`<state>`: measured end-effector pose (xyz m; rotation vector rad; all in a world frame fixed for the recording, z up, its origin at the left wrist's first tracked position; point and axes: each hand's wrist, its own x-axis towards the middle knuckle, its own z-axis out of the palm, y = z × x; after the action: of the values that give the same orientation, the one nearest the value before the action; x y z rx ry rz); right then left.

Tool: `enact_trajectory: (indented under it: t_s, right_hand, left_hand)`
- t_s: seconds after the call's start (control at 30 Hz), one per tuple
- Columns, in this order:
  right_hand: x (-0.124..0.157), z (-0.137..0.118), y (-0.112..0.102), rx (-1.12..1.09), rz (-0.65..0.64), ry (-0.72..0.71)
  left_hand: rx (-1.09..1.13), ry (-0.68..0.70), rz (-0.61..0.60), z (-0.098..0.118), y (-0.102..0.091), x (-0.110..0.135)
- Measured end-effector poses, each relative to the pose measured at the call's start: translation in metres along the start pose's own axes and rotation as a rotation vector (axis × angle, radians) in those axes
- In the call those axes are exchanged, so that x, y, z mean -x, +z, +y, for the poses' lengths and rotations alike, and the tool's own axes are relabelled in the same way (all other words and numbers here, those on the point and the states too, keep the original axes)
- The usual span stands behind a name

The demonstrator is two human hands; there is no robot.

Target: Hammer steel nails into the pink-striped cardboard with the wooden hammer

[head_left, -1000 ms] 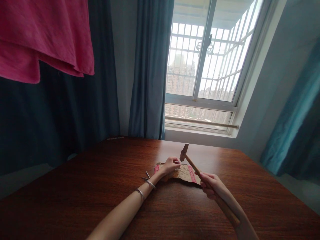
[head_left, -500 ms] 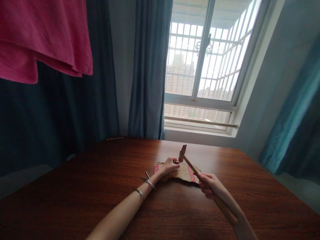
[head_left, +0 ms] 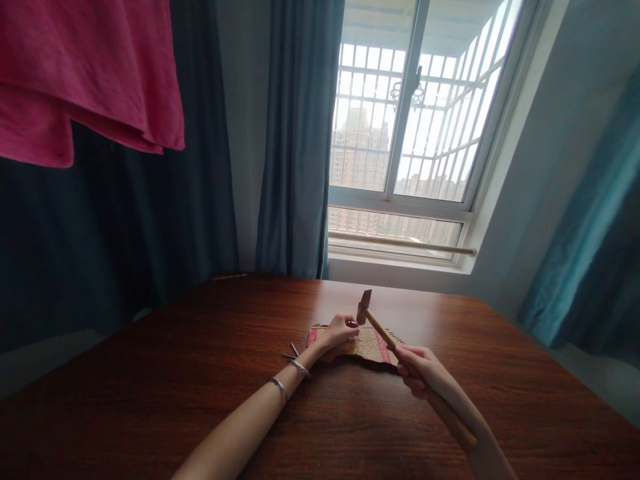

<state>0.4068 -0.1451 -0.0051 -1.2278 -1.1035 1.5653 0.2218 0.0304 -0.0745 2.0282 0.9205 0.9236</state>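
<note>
My right hand [head_left: 420,369] is wrapped round the wooden handle of a hammer [head_left: 383,331], whose metal head is raised just beside my left fingertips. Under both lies a flat beige piece [head_left: 371,345] with dark dots, pinkish-red bands and a dark, uneven near edge; its material is unclear. My left hand [head_left: 342,331] is closed in a pinch over the left half of this piece. Whatever sits between those fingers is too small to make out. Two thin metal rods [head_left: 291,353] lie on the table just left of my left wrist, which wears silver bracelets.
The brown wooden table [head_left: 200,373] stretches out on all sides of my arms. Beyond its far edge are a barred window [head_left: 390,193] and blue curtains [head_left: 300,147]. A pink cloth [head_left: 100,80] hangs at the upper left.
Almost nothing differs. The hammer head has shifted very slightly to the left, and the left hand stays in place.
</note>
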Motion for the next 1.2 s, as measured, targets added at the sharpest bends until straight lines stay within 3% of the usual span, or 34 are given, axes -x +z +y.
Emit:
enact_trajectory:
  t_s: [1.2]
  right_hand:
    - [0.0009,-0.0013,0.0046,0.033,0.035,-0.03]
  left_hand:
    - [-0.019,-0.033,0.01,0.0019,0.0008,0.0004]
